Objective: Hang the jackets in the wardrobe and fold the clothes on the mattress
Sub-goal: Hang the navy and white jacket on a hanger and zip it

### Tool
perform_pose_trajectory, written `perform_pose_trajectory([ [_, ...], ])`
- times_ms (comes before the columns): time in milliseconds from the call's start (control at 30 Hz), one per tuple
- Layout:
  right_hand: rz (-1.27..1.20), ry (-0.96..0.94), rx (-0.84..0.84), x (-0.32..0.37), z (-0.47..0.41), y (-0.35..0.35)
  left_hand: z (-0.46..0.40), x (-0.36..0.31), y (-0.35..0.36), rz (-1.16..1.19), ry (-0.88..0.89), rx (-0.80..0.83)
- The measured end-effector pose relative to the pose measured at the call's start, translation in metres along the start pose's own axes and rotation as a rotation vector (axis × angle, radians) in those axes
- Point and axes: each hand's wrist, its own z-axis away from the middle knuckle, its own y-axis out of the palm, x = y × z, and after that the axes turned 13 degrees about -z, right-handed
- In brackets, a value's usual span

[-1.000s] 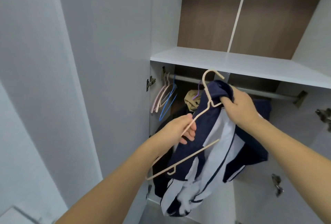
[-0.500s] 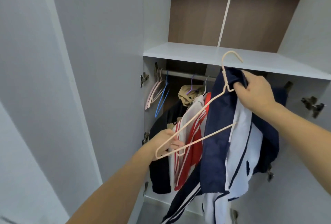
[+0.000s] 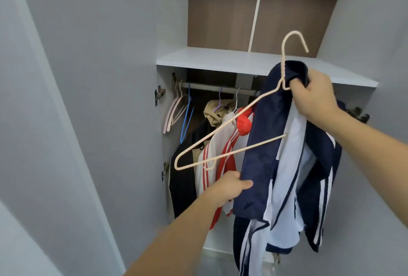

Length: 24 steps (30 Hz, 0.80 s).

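Up high, the right hand (image 3: 313,94) clenches the collar of a navy-and-white zip jacket (image 3: 284,154) together with a cream wire hanger (image 3: 231,141); the left hand (image 3: 229,187) pinches the jacket's lower edge. Behind them, a white-and-red striped jacket (image 3: 223,156) hangs from the metal rail (image 3: 212,88) inside the grey wardrobe (image 3: 242,63).

1. The light is bright, soft and even, with no hard glare.
2. Inside the wardrobe (image 3: 220,103), under the shelf (image 3: 242,61), it is darker and shadowed.
3. Straight panels bend near the edges, a wide-angle distortion.
4. The near forearms look slightly soft; the fine detail is a little smeared.
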Motion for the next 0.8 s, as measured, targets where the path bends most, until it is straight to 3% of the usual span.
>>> perform_pose_trajectory([
  [67,-0.009,-0.006,-0.006,-0.005,0.002,-0.005,-0.003,0.006,-0.01,0.07,-0.031,-0.063],
  [233,0.124,-0.001,0.006,-0.023,0.012,-0.017,0.013,0.012,-0.082,0.508,0.001,-0.183],
  [367,0.397,0.023,0.11,-0.045,0.027,-0.01,0.039,-0.017,-0.144,0.447,-0.094,-0.218],
  [433,0.475,0.068,0.081,-0.053,0.029,-0.003,0.053,-0.03,-0.161,0.351,-0.114,-0.174],
  [600,0.442,0.158,-0.022,-0.048,0.027,0.021,0.065,-0.068,-0.156,0.472,-0.009,-0.167],
  [800,0.307,0.096,-0.022,-0.02,0.022,0.055,0.057,-0.116,-0.113,0.645,0.172,-0.126],
])
